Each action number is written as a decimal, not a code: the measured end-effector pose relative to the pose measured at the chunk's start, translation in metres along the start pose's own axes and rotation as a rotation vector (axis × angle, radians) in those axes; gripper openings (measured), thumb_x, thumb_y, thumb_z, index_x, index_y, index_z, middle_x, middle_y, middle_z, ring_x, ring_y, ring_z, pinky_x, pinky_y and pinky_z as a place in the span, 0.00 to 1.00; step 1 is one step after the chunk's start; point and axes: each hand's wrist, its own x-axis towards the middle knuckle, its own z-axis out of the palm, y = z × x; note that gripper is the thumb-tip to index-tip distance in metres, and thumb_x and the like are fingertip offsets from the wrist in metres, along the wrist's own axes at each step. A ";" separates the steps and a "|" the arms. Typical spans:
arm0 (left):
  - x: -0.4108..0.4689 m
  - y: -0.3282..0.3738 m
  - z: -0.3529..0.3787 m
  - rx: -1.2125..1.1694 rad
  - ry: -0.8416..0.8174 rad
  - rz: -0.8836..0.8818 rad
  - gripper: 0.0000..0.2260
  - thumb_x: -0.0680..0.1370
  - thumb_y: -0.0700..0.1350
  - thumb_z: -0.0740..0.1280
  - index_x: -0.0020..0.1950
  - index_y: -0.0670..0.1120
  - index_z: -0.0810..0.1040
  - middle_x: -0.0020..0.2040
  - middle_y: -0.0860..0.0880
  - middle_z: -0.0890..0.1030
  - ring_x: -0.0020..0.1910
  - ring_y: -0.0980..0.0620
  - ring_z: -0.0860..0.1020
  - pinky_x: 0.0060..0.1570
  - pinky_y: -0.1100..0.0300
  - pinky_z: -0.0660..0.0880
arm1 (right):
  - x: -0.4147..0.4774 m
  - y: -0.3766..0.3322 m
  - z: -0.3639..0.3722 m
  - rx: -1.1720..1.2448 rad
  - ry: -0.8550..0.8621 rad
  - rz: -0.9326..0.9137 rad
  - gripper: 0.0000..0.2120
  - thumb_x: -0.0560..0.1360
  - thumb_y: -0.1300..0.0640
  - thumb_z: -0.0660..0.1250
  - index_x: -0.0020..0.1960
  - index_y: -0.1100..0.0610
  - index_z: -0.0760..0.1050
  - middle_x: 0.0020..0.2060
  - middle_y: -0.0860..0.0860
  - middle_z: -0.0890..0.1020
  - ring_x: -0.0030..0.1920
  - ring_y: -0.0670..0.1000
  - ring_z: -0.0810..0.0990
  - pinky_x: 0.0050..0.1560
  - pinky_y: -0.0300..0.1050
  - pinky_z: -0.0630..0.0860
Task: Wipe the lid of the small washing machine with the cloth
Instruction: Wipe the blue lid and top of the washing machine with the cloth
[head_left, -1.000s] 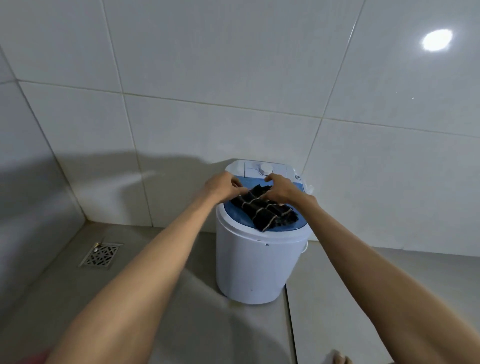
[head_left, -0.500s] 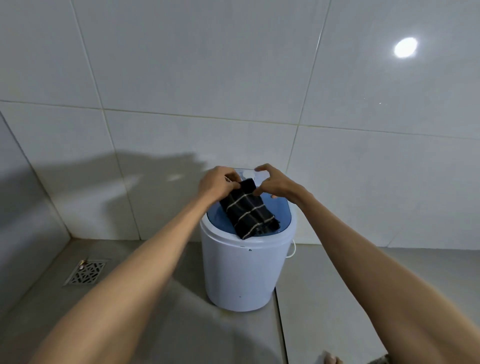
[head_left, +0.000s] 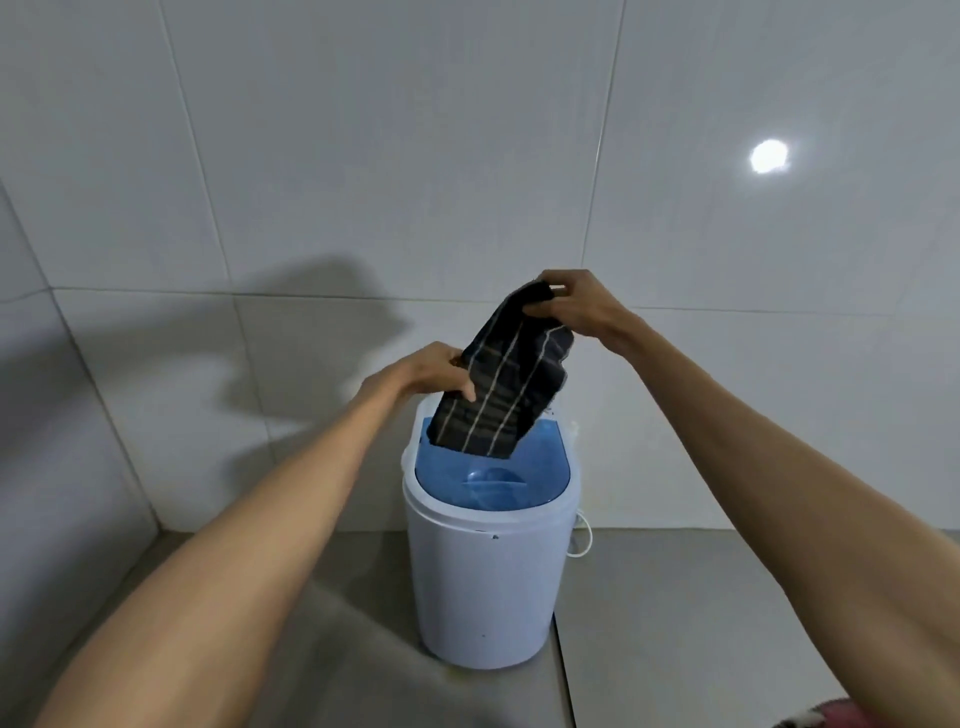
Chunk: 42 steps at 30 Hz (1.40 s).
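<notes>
Both hands grip dark striped cloth (head_left: 501, 389): left hand (head_left: 434, 371) pinching its side, right hand (head_left: 576, 304) its top. Blue lid (head_left: 498, 480) below; washing machine (head_left: 488, 577) on floor (head_left: 701, 623) by tiled wall (head_left: 363, 156), white cord (head_left: 584, 540) beside. No legible writing.

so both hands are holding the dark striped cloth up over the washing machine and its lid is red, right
Not quite: the lid is translucent blue, not red, as the head view shows. The rest holds: the left hand and right hand hold the dark striped cloth up over the small white washing machine.
</notes>
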 end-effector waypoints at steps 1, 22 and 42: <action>-0.001 -0.005 0.002 0.018 0.000 -0.013 0.13 0.69 0.39 0.71 0.53 0.38 0.81 0.49 0.46 0.83 0.51 0.48 0.80 0.53 0.60 0.73 | -0.002 -0.002 -0.007 0.042 0.026 0.005 0.04 0.74 0.64 0.71 0.46 0.56 0.80 0.38 0.51 0.83 0.37 0.47 0.81 0.37 0.34 0.77; 0.049 -0.068 0.033 0.571 0.225 -0.036 0.13 0.69 0.37 0.66 0.44 0.53 0.84 0.47 0.49 0.85 0.46 0.46 0.81 0.47 0.57 0.75 | 0.008 0.155 0.040 -0.492 -0.094 0.293 0.08 0.73 0.65 0.66 0.43 0.53 0.81 0.43 0.54 0.84 0.44 0.55 0.80 0.37 0.42 0.75; 0.012 -0.157 0.045 0.188 -0.139 -0.308 0.36 0.74 0.52 0.72 0.78 0.57 0.57 0.79 0.48 0.57 0.77 0.45 0.58 0.72 0.51 0.59 | -0.030 0.138 0.224 -0.759 -0.331 0.179 0.29 0.78 0.31 0.40 0.77 0.35 0.41 0.79 0.50 0.40 0.77 0.60 0.31 0.69 0.72 0.31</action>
